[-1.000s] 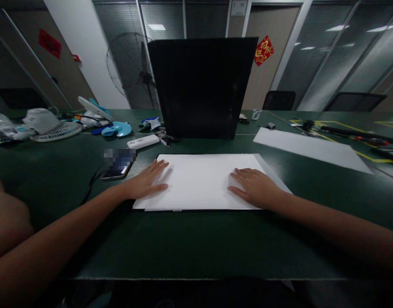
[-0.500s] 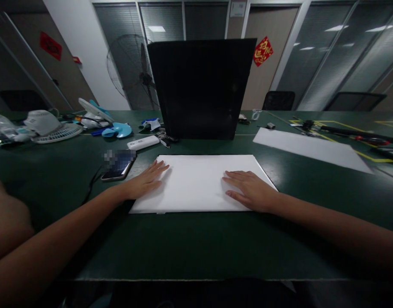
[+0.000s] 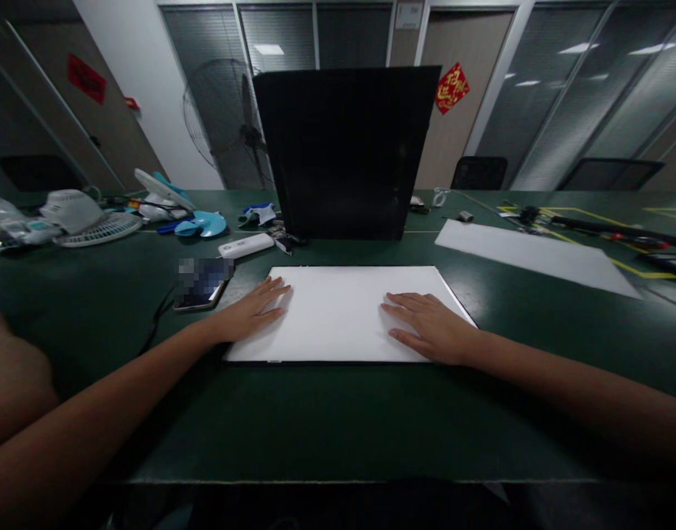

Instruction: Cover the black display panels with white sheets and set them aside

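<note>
A white sheet [image 3: 332,316] lies flat on the green table, with a thin dark edge showing along its front and right sides. My left hand [image 3: 255,309] rests on the sheet's left part, palm down with fingers apart. On the right part, my right hand [image 3: 429,324] lies flat too, its fingers pointing toward the middle. Neither hand grips anything. Just beyond my left hand is a phone [image 3: 205,285], its screen partly blurred out.
A large black panel [image 3: 349,154] stands upright behind the sheet. A white stick-like device [image 3: 246,246], a blue fan blade [image 3: 199,224] and white fan parts [image 3: 98,224] lie to the left. Another white sheet [image 3: 531,254] lies to the right. Another person's arm [image 3: 15,375] shows at left.
The white sheet has shifted very slightly away from me, and a dark edge now shows along its front. Both hands stay nearly in place, the left fingers a little farther forward.
</note>
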Demonstrator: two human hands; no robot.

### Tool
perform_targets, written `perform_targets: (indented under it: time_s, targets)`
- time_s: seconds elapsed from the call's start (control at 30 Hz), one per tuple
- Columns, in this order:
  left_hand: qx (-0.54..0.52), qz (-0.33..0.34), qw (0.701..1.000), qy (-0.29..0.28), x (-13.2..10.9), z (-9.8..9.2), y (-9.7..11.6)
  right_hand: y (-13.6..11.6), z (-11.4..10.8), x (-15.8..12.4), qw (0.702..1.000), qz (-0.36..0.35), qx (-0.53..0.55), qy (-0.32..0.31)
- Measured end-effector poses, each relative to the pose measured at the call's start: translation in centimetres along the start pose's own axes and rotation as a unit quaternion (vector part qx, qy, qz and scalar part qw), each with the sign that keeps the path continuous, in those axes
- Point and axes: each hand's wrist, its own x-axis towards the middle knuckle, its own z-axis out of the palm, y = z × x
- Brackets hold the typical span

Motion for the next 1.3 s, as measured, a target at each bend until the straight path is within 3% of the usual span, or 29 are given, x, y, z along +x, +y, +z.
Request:
perform_targets:
  time_s: [0.13,0.23,0.3,0.43,0.53,0.63,0.73,0.87,1.03,1.13,1.3]
  targets:
    - [0.006,-0.014,1.0,-0.001,0.0,-0.1,0.4,0.1,0.1,0.2,1.0,-0.005,0.0,0.003]
    - [0.018,-0.016,1.0,-0.006,0.0,-0.2,0.7,2.6,-0.2,1.0,0.999,-0.005,-0.008,0.031]
    - [0.025,-0.012,1.0,-0.007,0.1,-0.2,0.7,6.2,-0.5,1.6,0.996,0.041,-0.041,0.069]
    - [0.037,-0.003,0.999,-0.003,0.1,0.1,0.3,16.1,-0.9,0.5,0.958,0.235,-0.129,0.099]
    - [0.04,0.004,0.999,0.0,0.1,0.3,0.1,22.6,-1.0,-2.1,0.93,0.335,-0.129,0.082]
    - [0.042,0.0,0.999,-0.005,0.0,0.1,0.4,26.3,-1.2,-4.4,0.898,0.428,-0.1,0.03]
    - [0.05,-0.007,0.999,-0.013,-0.1,-0.2,1.0,27.2,-1.5,-5.0,0.877,0.469,-0.103,0.01]
    - [0.058,-0.002,0.998,-0.012,-0.1,-0.2,1.2,26.4,-1.3,-3.9,0.852,0.5,-0.152,0.016]
    - [0.056,0.003,0.998,-0.001,-0.1,0.0,0.8,27.0,0.4,-3.0,0.909,0.4,-0.116,0.016]
    - [0.049,0.007,0.999,0.001,-0.1,0.0,0.7,28.1,1.1,-3.0,0.913,0.403,-0.07,-0.007]
    - [0.04,0.001,0.999,-0.01,0.0,0.0,0.7,28.4,1.1,-2.9,0.914,0.397,-0.087,-0.006]
